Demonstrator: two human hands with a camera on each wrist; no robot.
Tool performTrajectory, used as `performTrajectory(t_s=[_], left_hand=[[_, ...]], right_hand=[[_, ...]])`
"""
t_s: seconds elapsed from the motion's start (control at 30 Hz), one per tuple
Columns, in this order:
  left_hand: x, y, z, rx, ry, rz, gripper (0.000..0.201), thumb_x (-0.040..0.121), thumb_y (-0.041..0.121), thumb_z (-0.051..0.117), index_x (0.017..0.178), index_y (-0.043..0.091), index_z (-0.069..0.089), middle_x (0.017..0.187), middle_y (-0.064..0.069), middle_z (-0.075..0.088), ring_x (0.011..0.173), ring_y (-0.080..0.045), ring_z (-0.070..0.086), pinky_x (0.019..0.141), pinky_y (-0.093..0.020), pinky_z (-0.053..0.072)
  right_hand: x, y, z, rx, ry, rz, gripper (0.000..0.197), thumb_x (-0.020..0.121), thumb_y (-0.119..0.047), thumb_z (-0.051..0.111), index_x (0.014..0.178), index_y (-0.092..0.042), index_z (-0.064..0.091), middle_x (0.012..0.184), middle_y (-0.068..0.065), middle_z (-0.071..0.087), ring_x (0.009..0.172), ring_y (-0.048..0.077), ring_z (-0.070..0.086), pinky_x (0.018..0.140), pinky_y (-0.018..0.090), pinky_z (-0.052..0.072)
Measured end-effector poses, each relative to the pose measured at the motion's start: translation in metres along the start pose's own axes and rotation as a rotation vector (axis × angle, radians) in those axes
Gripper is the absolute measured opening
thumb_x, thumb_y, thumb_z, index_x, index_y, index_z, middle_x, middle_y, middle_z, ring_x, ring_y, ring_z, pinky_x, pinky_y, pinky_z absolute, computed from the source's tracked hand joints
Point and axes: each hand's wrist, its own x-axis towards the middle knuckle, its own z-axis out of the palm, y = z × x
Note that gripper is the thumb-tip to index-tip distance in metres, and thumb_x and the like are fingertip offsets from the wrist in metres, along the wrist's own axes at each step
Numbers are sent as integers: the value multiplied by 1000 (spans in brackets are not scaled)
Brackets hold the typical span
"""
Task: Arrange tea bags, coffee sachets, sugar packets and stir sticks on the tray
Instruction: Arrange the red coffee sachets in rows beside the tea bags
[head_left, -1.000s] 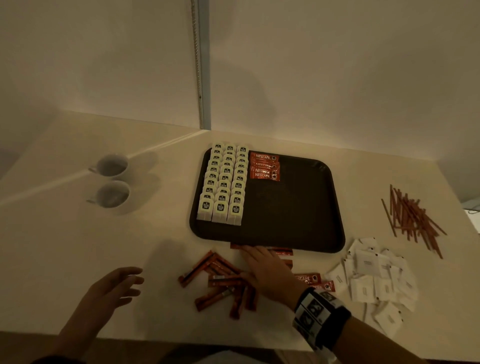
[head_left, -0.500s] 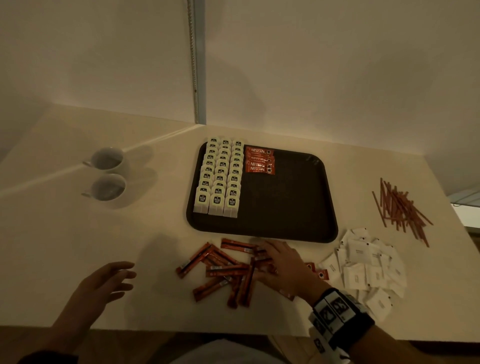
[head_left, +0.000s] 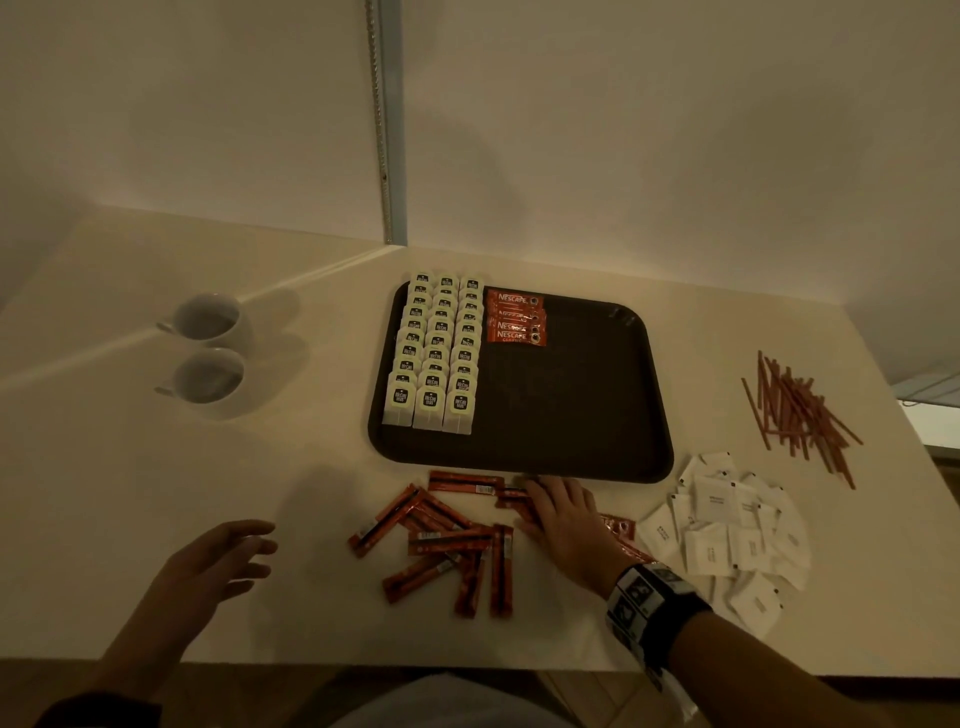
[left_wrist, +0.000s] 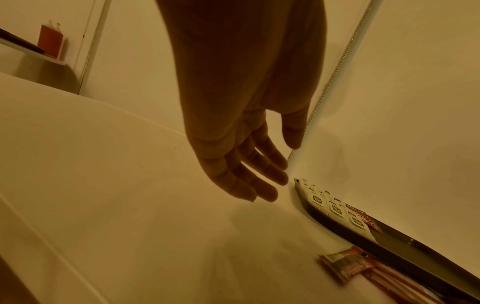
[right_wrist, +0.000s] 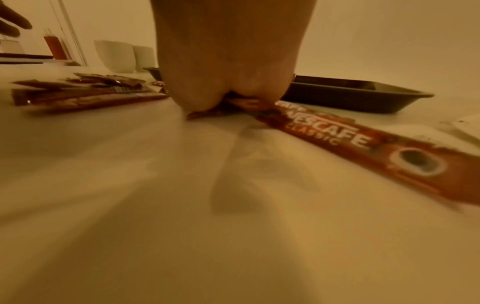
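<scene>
Pale walls met in a corner behind a cream worktop (head_left: 130, 467) that carried everything. Largest on it was the dark tray (head_left: 597, 415), holding three neat rows of tea bags (head_left: 434, 358) along its left side and four coffee sachets (head_left: 514, 322) at the far edge beside them; the rest of its floor was bare. Two white cups (head_left: 208, 353) stood well to the left. Sugar packets (head_left: 727, 535) lay heaped right of the tray's near corner, stir sticks (head_left: 800, 410) farther right. Loose coffee sachets (head_left: 447, 540) sprawled just before the tray's near rim, pointing every way. The right hand (head_left: 563, 525) lay palm-down on the right end of that heap, fingers (head_left: 540, 493) flat and reaching toward the tray, pressing sachets rather than pinching any; one sachet ran out from beneath it toward the wrist. The left hand (head_left: 218, 561) hovered left of the heap, loosely spread, holding nothing. The right hand was plainly nearer.
</scene>
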Motion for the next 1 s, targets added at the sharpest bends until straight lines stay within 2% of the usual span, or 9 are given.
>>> performTrajectory(t_s=[0.2,0.3,0.4,0.53,0.67,0.8,0.87,0.93,1.0], left_hand=[[0,0,1,1,5,-14,20,97,7,46,106,6,65,98,-17,68,88,-37,63,78,-37,47],[0,0,0,11,3,-21,20,98,7,46,101,10,65,99,-17,68,88,-36,63,79,-39,46],[-1,1,0,16,0,-29,20,97,6,46,100,10,65,99,-18,68,87,-36,63,78,-38,46],[-1,5,0,23,-6,-12,20,97,7,46,101,10,65,99,-17,68,88,-36,63,78,-38,46],[0,19,0,29,-15,35,20,97,8,46,103,10,65,98,-14,68,89,-33,63,77,-37,47],[2,38,2,86,-54,107,19,97,16,48,103,20,66,98,-4,70,92,-26,66,82,-37,50],[4,52,11,110,-79,166,19,97,16,49,103,20,67,96,-2,70,91,-24,66,84,-38,51],[9,70,26,128,-119,223,16,95,15,53,101,20,67,95,-2,71,92,-26,66,87,-41,51],[17,90,47,128,-218,263,15,87,30,65,100,25,68,99,-1,71,95,-21,67,90,-42,51]], right_hand=[[10,-11,0,80,34,27,92,72,-65,-10,142,-20,30,145,0,32,132,18,27,112,33,18],[12,-15,3,116,42,30,72,86,-61,9,140,-20,34,147,1,32,135,17,26,113,30,18],[11,-14,6,94,65,-16,57,94,-52,24,138,-18,38,145,2,35,130,16,30,110,27,22],[12,-13,8,136,74,-90,41,99,-39,35,134,-17,41,144,5,37,129,16,34,108,25,27],[10,-14,-1,188,43,-95,38,100,-32,38,134,-15,40,143,5,37,126,15,36,106,23,28],[7,-22,-28,457,109,-15,28,98,-30,44,122,-17,46,120,-1,48,100,7,46,88,12,37],[8,-24,-49,664,183,33,20,98,-26,44,113,-15,49,107,0,54,87,8,52,78,15,45],[9,-23,-75,885,222,78,15,98,-24,44,109,-15,49,94,4,57,75,10,53,66,21,46],[11,-22,-102,1068,208,108,16,99,-26,41,107,-15,51,90,4,56,73,13,52,66,24,45]])
